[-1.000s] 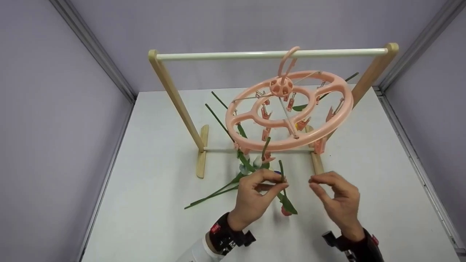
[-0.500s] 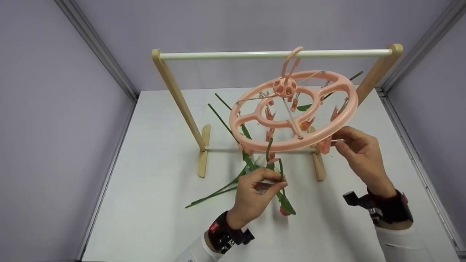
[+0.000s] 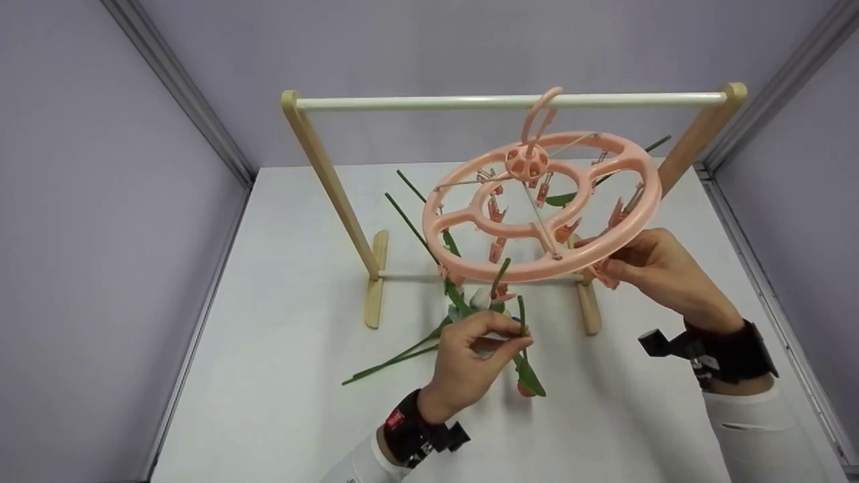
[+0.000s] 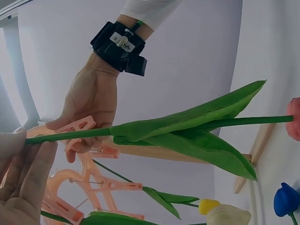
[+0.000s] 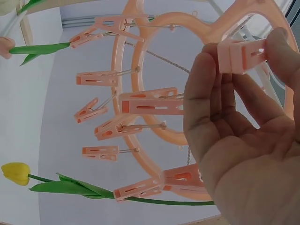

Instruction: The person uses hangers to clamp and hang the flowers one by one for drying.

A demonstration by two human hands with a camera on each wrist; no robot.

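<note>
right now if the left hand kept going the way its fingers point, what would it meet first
Probably the pink hanger ring and its clips. The left hand pinches a tulip stem whose tip points up toward the ring's near rim, though depth is hard to judge.

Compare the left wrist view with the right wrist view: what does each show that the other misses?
Only the left wrist view shows the left hand pinching a tulip stem, plus a blue flower. Only the right wrist view shows the right hand pinching one pink clip close up. Both share the pink clip hanger and a yellow tulip.
</note>
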